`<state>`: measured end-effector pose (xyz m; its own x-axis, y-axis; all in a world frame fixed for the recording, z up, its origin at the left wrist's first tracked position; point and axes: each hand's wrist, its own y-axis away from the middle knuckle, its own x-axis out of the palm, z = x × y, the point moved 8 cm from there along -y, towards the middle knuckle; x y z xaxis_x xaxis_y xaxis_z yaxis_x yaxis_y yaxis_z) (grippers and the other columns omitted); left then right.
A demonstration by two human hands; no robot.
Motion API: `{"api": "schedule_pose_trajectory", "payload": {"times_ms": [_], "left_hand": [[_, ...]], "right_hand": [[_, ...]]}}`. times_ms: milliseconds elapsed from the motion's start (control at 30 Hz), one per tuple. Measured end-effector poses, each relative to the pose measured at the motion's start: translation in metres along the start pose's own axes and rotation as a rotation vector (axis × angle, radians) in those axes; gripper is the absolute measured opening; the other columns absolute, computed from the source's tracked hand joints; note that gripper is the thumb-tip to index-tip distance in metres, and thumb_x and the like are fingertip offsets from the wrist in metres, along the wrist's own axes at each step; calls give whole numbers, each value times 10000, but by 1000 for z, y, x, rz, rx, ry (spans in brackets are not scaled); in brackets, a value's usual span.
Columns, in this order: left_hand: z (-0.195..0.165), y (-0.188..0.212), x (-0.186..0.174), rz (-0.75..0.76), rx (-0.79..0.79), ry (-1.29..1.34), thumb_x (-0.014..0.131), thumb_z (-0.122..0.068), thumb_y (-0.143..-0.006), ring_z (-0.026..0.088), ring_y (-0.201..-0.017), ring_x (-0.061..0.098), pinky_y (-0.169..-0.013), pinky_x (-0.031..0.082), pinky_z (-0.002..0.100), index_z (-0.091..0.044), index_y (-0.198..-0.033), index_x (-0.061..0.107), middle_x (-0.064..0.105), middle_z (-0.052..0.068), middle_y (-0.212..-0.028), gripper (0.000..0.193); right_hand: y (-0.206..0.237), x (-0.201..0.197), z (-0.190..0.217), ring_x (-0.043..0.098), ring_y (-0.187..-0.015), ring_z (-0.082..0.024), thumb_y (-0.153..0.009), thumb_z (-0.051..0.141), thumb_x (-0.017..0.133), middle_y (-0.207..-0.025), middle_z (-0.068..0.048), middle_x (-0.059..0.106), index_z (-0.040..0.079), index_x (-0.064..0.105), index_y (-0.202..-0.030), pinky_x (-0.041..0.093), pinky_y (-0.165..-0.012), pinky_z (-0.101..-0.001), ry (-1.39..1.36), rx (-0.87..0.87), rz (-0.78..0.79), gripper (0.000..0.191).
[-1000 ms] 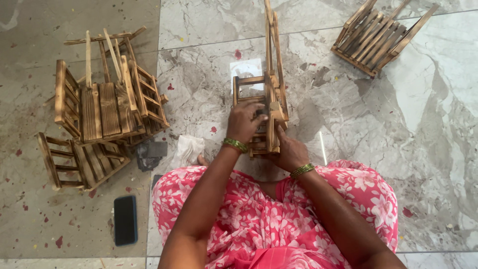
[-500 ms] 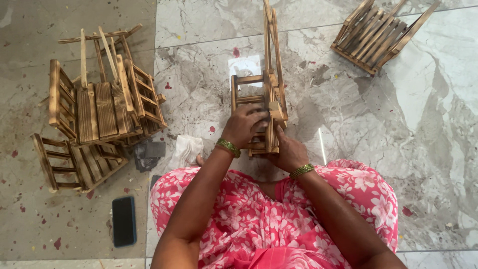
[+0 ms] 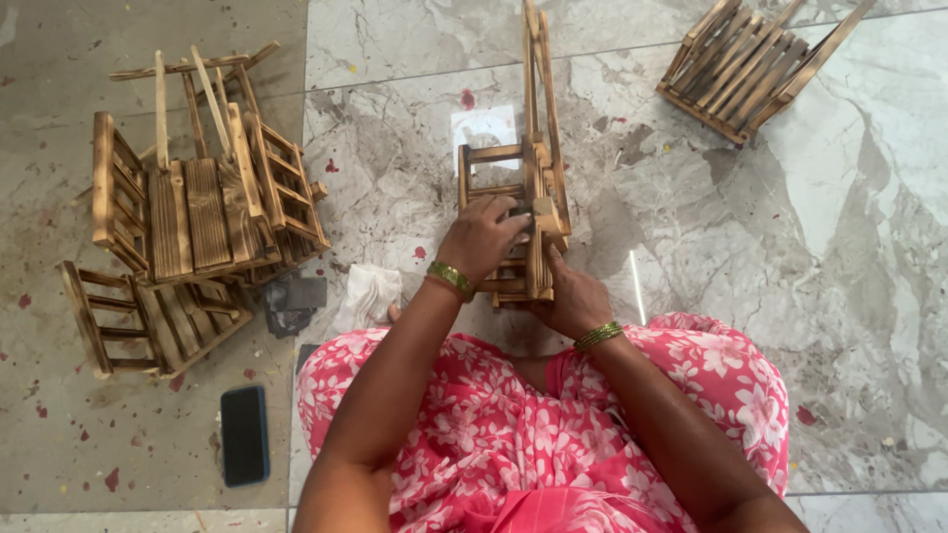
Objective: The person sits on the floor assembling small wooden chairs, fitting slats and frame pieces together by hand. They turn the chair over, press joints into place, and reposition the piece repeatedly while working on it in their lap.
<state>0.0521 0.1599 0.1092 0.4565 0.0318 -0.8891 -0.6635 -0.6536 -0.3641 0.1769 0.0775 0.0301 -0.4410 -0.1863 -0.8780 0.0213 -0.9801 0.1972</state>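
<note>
Hands, left and right, grip a wooden slatted frame.

A: Left of me I see stacked wooden slatted frames, a black phone on the floor.
B: Another wooden frame top right, crumpled white cloth, dark sanding pad.

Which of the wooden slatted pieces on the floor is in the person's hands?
The wooden frame in front of the knees: left hand and right hand grip it. The stacked pieces and far-right piece lie untouched.
</note>
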Motion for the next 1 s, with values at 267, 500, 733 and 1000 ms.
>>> {"api": "schedule_pose_trajectory", "payload": {"times_ms": [267,500,733,1000], "left_hand": [[-11,17,2,30,12,66,717,-347,-907,300,-1112,645,-977,535,446,-140,-1086,784,697,89,-1166,282],[5,-6,-3,-111,-28,-69,687,-367,-935,294,-1135,655,-982,539,448,-172,-1112,779,702,106,-1188,279],[-8,13,13,193,-38,92,700,-386,-944,252,-1101,663,-992,547,414,-145,-1061,775,720,89,-1163,278],[-5,-11,-8,-75,-2,-13,711,-332,-889,278,-1063,658,-951,540,431,-170,-1010,797,713,111,-1124,220]], "right_hand": [[-1,0,-1,734,-865,-350,-702,472,857,-954,-168,745,130,131,-1628,586,-701,-464,8,18,9,1226],[-1,1,-4,731,-878,-345,-691,518,861,-973,-173,744,122,190,-1611,581,-715,-463,7,22,13,1205],[0,0,-1,731,-856,-344,-719,527,844,-950,-166,743,132,169,-1625,581,-700,-464,11,20,14,1197],[0,-3,-2,734,-844,-346,-697,506,856,-937,-162,747,155,81,-1636,585,-704,-462,1,21,20,1266]]}}
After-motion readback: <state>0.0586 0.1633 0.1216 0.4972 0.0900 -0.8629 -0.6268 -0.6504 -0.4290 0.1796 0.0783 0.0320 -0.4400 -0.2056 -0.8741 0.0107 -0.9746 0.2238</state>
